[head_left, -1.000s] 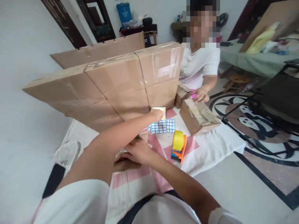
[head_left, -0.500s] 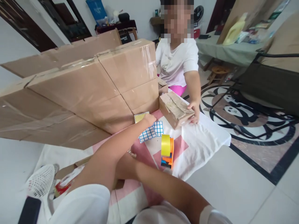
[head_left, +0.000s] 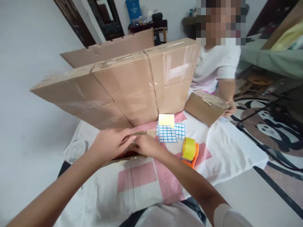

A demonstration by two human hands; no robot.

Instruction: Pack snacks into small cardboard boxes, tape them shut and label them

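Note:
An open cardboard box (head_left: 127,159) lies low on the table, largely covered by my hands; something red shows inside it. My left hand (head_left: 112,142) is closed at the box's far edge, its fingers on a raised flap. From the other side, my right hand (head_left: 147,145) reaches to the same flap with curled fingers, the fingertips partly hidden. Just right of my hands are blue-bordered label sheets (head_left: 168,135) and a pale yellow pad (head_left: 166,120). A yellow tape roll (head_left: 189,149) sits on an orange dispenser (head_left: 195,159) beyond my right hand.
A wide taped cardboard panel (head_left: 132,91) stands along the table's far side. At the right, a person (head_left: 219,64) grips a closed carton (head_left: 205,107). A white perforated plastic thing (head_left: 76,152) lies left of my left hand. Pink-and-white cloth (head_left: 146,179) covers the table.
My left hand has drawn back from the pad and labels to the box. My right hand, hidden before, now shows there. The other person's carton is tilted up. The view has swung left.

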